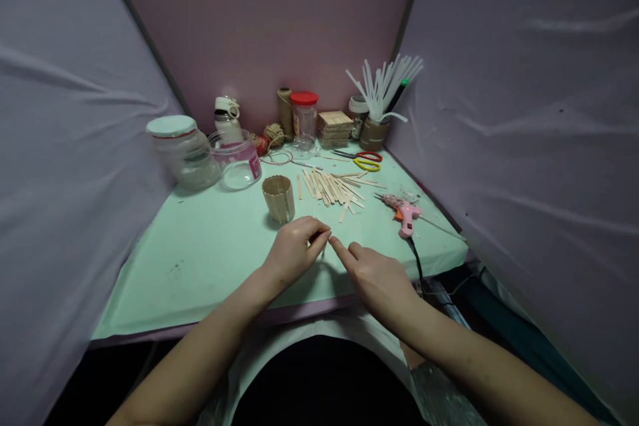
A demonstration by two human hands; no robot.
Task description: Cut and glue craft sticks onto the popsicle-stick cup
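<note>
My left hand (295, 247) is curled near the front of the mint-green table (200, 259), its fingertips pinched on a small wooden stick (324, 249) that is mostly hidden. My right hand (373, 274) lies just right of it, index finger stretched toward the same stick, almost touching the left fingertips. Just beyond my left hand stands a small round cup made of craft sticks (279, 198). A loose heap of craft sticks (330, 188) lies behind my hands.
A pink glue gun (403, 211) rests at the right with its cord running off the front edge. Scissors (364, 158), plastic jars (186, 150), a red-lidded jar (304, 121), twine, stacked wood pieces and a cup of white glue sticks (379, 90) line the back. Fabric walls enclose three sides.
</note>
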